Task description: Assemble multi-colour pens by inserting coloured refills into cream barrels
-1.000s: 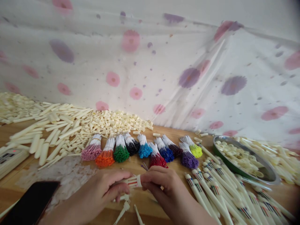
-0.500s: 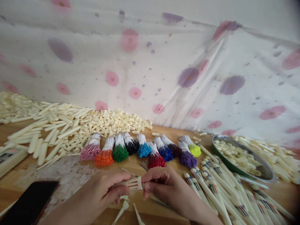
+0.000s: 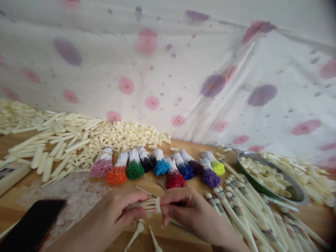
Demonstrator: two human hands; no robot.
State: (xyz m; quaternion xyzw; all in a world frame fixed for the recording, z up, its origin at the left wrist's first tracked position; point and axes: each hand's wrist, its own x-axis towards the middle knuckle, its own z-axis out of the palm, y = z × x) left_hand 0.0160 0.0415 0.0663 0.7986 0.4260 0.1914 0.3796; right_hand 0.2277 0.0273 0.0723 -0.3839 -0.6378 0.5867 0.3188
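Note:
Between my two hands is a cream multicolour pen barrel (image 3: pixel 151 205) with slots and coloured strips showing in it. My left hand (image 3: pixel 123 210) is closed round its body, thumb in front and fingers behind. At the slotted end with the white ring, my right hand (image 3: pixel 180 208) is pinched with thumb and forefinger on the rim; its fingertips are partly hidden. Below the hands lie two small cream tapered pieces (image 3: pixel 136 232). Just behind, a thin refill (image 3: pixel 143 191) rests on the table. Rubber-banded refill bundles in several colours, such as red (image 3: pixel 175 176), stand in a row beyond.
Finished-looking multicolour pens (image 3: pixel 244 213) are heaped at right, near a green-sided metal bowl (image 3: pixel 301 196) of cream clips. Piles of cream barrels (image 3: pixel 34 143) and small slotted parts (image 3: pixel 126 134) fill the back left. A phone (image 3: pixel 34 222) lies front left, by a device with a red light (image 3: pixel 13 173).
Both hands keep their grip on the pen barrel. The barrel has turned slightly, so more of its dark and red strips show. The camera view has shifted a little.

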